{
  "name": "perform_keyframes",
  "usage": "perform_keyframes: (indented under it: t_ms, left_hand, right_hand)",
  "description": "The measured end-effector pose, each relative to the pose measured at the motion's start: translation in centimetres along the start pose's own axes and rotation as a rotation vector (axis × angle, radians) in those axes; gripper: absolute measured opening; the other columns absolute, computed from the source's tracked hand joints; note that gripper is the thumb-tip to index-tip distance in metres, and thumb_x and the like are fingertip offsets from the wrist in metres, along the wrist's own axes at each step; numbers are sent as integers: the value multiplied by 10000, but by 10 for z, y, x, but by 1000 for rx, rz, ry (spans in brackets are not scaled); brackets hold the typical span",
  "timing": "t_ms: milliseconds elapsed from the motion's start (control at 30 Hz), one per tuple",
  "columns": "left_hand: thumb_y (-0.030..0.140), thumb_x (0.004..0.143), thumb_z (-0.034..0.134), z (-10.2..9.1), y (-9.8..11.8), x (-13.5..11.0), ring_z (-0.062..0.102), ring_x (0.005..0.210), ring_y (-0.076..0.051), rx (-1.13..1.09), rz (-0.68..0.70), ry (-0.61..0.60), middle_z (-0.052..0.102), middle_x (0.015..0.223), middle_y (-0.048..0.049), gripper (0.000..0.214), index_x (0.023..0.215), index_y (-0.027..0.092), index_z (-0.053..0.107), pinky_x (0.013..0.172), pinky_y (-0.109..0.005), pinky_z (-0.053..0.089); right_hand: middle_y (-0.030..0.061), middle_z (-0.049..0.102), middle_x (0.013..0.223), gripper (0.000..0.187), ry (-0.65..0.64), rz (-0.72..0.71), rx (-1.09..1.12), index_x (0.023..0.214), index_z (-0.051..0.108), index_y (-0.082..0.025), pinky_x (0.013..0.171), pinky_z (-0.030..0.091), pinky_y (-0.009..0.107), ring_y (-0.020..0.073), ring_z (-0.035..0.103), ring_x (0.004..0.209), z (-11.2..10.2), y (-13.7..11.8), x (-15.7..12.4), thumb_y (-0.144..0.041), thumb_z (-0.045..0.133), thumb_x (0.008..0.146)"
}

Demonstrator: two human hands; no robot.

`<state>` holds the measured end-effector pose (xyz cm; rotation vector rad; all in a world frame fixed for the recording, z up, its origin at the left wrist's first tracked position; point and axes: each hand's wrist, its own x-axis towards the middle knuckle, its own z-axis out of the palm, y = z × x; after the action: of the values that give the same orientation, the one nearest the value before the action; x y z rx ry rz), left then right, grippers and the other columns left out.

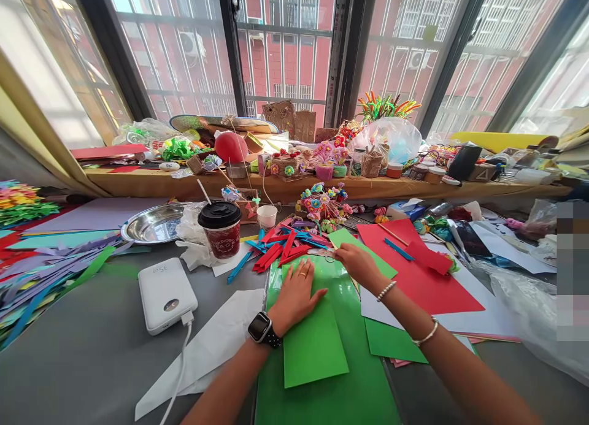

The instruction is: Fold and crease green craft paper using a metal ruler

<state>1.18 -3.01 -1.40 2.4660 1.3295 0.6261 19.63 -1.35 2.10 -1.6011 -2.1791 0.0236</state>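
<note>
One green sheet (315, 345) lies under our flat left hand (297, 293), fingers slightly spread, on a glossy green mat (322, 406). Our right hand (358, 265), fingers bunched narrow, meets apparent scissors (328, 259); we cannot tell whether it grips. Easing the left palm could let the sheet slip.

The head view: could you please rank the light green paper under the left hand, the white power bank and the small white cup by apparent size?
1. Light green paper
2. White power bank
3. Small white cup
</note>
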Motion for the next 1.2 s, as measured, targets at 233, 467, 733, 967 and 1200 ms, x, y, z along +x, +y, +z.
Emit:
perform_keyframes:
  t_ms: [233,467,733,967,1200]
  left_hand:
    - [481,823,326,12,-8,-8,244,1257,-264,329,67,-41,338,1336,-167,602,1266,74,339,1014,-482,213]
    - [479,815,341,11,-7,-5,240,1257,-274,329,35,-52,311,1341,-190,647,1270,19,320,1019,-465,208]
    - [492,817,332,12,-7,-5,203,1267,-269,303,8,-76,270,1355,-196,688,1296,5,250,1030,-456,190]
    - [527,828,259,11,-8,-4,188,1274,-260,317,12,-96,250,1368,-183,709,1308,6,226,1037,-450,175]
    - [513,849,187,12,-8,-4,233,1261,-258,355,24,-65,305,1349,-162,658,1283,35,313,1025,-452,217]
  right_hand:
    - [54,613,892,255,-97,-108,-173,955,574,-195,634,418,228,166,556,845,33,-9,5,-118,348,866]
    - [71,598,904,254,-115,-140,-249,913,606,-186,719,433,245,173,535,885,47,-7,6,-152,358,871]
    - [68,598,907,276,-100,-170,-284,928,612,-179,774,415,258,175,518,900,50,-10,2,-144,345,869]
    - [86,605,881,262,-134,-173,-327,949,611,-170,716,416,261,192,529,873,48,-13,1,-126,372,852]
    - [79,623,861,247,-196,-179,-362,955,614,-174,658,406,240,179,554,823,46,-12,0,-124,401,842]
